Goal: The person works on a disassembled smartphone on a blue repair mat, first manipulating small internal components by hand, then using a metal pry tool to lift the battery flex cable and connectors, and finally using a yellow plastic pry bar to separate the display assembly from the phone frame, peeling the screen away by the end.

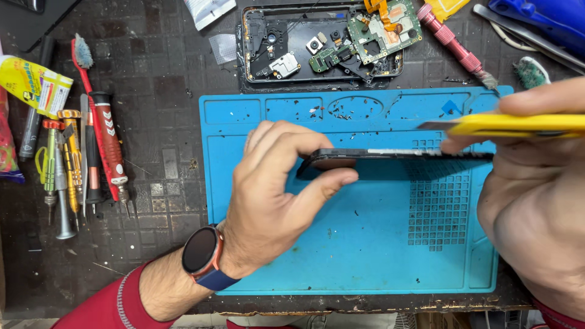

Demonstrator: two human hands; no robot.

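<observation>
**Blade at the edge of a held phone panel**

Our left hand (277, 189) pinches one end of a thin black phone panel (396, 156) between thumb and curled fingers, holding it edge-up above the blue repair mat (365, 256). Our right hand (536, 176) closes around a yellow utility knife (512, 124), its grey blade tip just above the panel's upper edge, with fingertips propping the panel's other end.

We judge that a slip of the blade could run toward the left thumb or gouge the panel, since the panel is steadied only at its ends. Too much twist could crack it.

The opened phone body (323, 45) lies just beyond the mat's far edge, and screwdrivers (73, 164) lie well to the mat's left. The panel's faces are hidden edge-on, and the right hand is cut off by the frame.
</observation>
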